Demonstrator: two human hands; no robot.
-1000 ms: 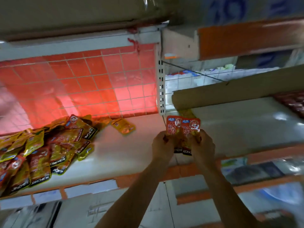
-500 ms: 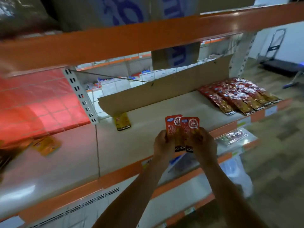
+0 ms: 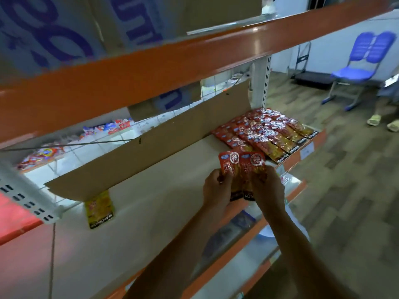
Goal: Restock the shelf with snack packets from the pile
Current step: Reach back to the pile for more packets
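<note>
Glossy plastic packets (image 3: 244, 167), matt cardboard (image 3: 151, 147)

A blue chair (image 3: 364, 61) stands far up and to the right of the right hand (image 3: 268, 188), by a white wall (image 3: 336, 48). Just left of the chair, a black cart (image 3: 313, 80) sits on the floor (image 3: 345, 190), which is brown wood. Two feet in pale sandals (image 3: 374, 120) show at the right edge, below the chair. A long strip of brown cardboard (image 3: 151, 152) stands on its edge, up and left of the left hand (image 3: 217, 187). Behind it lie red, white and blue goods (image 3: 108, 128). High above the hands is a big box with blue letters (image 3: 54, 33). Far left glows a red panel (image 3: 13, 216).
</note>
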